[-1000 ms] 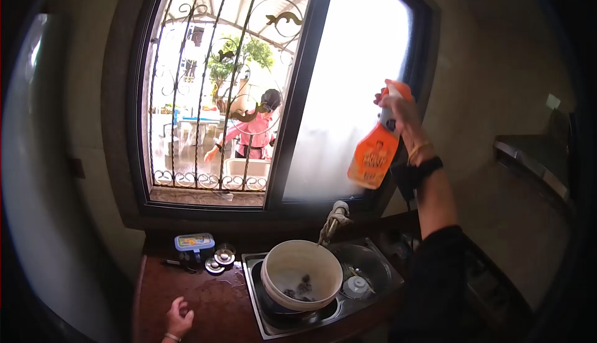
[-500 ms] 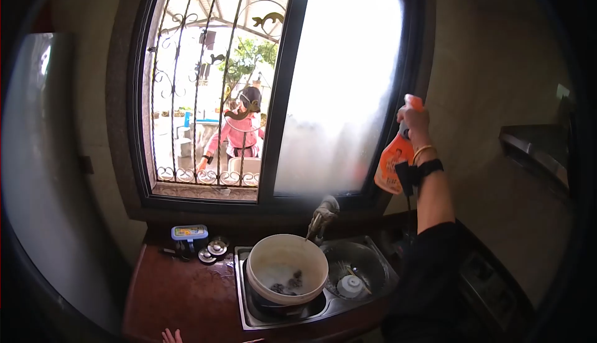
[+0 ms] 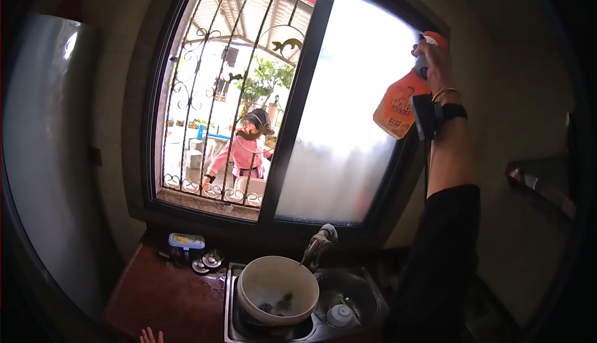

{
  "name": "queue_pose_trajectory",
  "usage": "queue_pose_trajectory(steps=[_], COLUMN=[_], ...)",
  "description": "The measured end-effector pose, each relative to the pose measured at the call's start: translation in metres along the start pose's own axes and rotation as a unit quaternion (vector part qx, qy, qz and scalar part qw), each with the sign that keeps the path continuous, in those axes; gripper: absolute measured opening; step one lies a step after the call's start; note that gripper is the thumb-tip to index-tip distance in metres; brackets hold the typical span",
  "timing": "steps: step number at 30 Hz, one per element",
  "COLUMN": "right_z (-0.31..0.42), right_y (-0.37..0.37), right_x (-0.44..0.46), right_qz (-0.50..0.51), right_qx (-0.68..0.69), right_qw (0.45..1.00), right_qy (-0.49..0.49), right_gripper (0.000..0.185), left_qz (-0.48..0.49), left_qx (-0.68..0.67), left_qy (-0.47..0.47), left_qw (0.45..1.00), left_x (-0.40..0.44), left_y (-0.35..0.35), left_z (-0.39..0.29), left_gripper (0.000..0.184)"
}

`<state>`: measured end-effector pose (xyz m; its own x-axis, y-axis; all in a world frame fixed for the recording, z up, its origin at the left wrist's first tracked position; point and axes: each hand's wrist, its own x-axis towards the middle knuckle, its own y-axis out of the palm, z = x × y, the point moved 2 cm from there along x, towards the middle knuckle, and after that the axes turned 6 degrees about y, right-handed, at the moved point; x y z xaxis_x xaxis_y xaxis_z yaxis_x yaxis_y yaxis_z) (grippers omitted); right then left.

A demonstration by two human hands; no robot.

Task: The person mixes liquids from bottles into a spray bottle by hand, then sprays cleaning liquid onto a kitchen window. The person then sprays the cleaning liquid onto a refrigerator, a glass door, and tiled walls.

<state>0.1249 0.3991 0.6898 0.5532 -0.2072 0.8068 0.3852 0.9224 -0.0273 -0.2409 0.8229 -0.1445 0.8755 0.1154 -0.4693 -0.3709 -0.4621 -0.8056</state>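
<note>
Up at the right, my right hand [image 3: 433, 63] is closed round the neck of an orange spray bottle [image 3: 398, 108], which tilts in front of the frosted window pane [image 3: 345, 113]. My left hand [image 3: 151, 335] shows only its fingertips at the bottom edge, fingers apart and holding nothing, over the brown counter [image 3: 168, 299]. Dark lumps and some liquid lie in a cream bucket [image 3: 306, 288] set in the left basin of the steel sink [image 3: 231, 318].
A cloth-wrapped faucet [image 3: 320, 243] stands behind the bucket. The right basin holds a white object [image 3: 339, 315]. A blue-lidded box [image 3: 186, 242] and round metal lids [image 3: 211, 260] sit on the counter. Beyond the window bars, a person in pink [image 3: 245, 153] bends by a basin.
My right hand has risen with the spray bottle, towards the top right of the pane. My left hand has dropped to the bottom edge. The camera view has shifted.
</note>
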Motion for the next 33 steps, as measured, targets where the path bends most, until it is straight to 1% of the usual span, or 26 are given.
queue_pose_trajectory(steps=[3,4,7,9,10,11,12,15,16,17,19,20,21,22,23,24,25,26,28,29,30,33], right_z=[-0.01,-0.026,-0.057,-0.131,-0.122,-0.102,-0.086,-0.136,-0.095,-0.098,-0.114,-0.126,-0.157,-0.163,-0.153,-0.158,-0.17,-0.2,-0.255,-0.221,-0.19,-0.178], right_y=[-0.023,-0.032,-0.043,-0.062,-0.054,-0.037,-0.027,-0.06,-0.064,-0.078,-0.1,-0.104,-0.107,-0.099,-0.084,-0.081,-0.08,-0.083,-0.094,-0.072,-0.054,-0.025], right_x=[0.046,0.059,0.013,0.052,0.023,-0.026,-0.054,0.016,-0.048,-0.043,-0.031,-0.029,-0.014,-0.044,-0.092,-0.119,-0.139,-0.147,-0.142,-0.175,-0.203,-0.208], right_qz=[-0.015,-0.143,-0.151,-0.108,-0.062,-0.017,-0.012,0.078,0.062,0.037,0.007,0.004,-0.031,-0.112,-0.085,-0.068,-0.033,-0.035,0.102,0.054,0.002,0.107], right_qx=[-0.003,-0.021,0.015,-0.017,-0.019,-0.021,-0.04,0.124,0.053,-0.075,-0.064,0.071,0.088,0.014,0.016,-0.06,-0.048,-0.021,0.076,0.07,0.063,0.061], right_qw=[1.0,0.989,0.988,0.993,0.998,1.0,0.999,0.988,0.989,0.962,0.974,0.997,0.995,0.993,0.996,0.995,0.998,0.999,0.992,0.995,0.995,0.979], right_qy=[-0.018,-0.038,-0.037,-0.035,-0.025,-0.013,0.005,0.038,-0.121,-0.258,-0.216,-0.032,-0.042,-0.026,-0.032,-0.034,0.0,0.0,0.026,0.05,0.072,0.161], right_gripper=[0.023,0.04,0.043,0.046,0.049,0.053,0.036,0.052,0.037,0.027,0.013,0.01,0.01,0.014,0.015,0.014,0.008,0.019,0.04,0.042,0.044,0.054], left_qz=[0.002,0.004,0.005,0.008,0.012,0.017,0.019,0.025,0.025,0.027,0.036,0.005,-0.03,-0.065,-0.099,-0.022,-0.026,-0.034,-0.046,-0.048,-0.081,-0.064], left_qx=[0.003,0.004,0.007,0.005,0.004,0.005,0.004,0.008,0.007,0.003,-0.008,0.015,0.038,0.054,0.071,-0.077,-0.045,-0.046,-0.039,-0.027,-0.001,0.074], left_qy=[-0.004,-0.005,-0.008,-0.009,-0.01,-0.011,-0.012,-0.012,-0.013,-0.017,-0.011,-0.013,-0.017,0.01,0.035,0.049,0.037,0.042,0.056,0.063,0.072,0.085], left_qw=[1.0,1.0,1.0,1.0,1.0,1.0,1.0,1.0,1.0,0.999,0.999,1.0,0.999,0.996,0.992,0.996,0.998,0.997,0.997,0.996,0.994,0.992], left_x=[0.002,0.002,0.001,0.002,0.0,-0.001,-0.002,-0.001,0.001,0.0,0.004,-0.006,-0.015,0.006,0.028,0.024,0.028,0.028,0.032,0.036,0.045,0.063], left_y=[0.0,0.0,0.003,0.003,-0.001,-0.002,-0.004,-0.006,-0.005,-0.003,0.001,-0.008,-0.019,0.012,0.043,0.035,0.039,0.042,0.051,0.058,0.071,0.088], left_z=[-0.001,0.0,0.001,-0.003,-0.005,-0.006,-0.008,-0.007,-0.007,-0.007,-0.004,-0.014,-0.024,0.003,0.031,0.027,0.029,0.03,0.033,0.039,0.045,0.059], left_gripper=[0.13,0.131,0.131,0.13,0.13,0.13,0.129,0.129,0.129,0.129,0.132,0.122,0.113,0.116,0.119,0.141,0.135,0.133,0.13,0.128,0.124,0.118])
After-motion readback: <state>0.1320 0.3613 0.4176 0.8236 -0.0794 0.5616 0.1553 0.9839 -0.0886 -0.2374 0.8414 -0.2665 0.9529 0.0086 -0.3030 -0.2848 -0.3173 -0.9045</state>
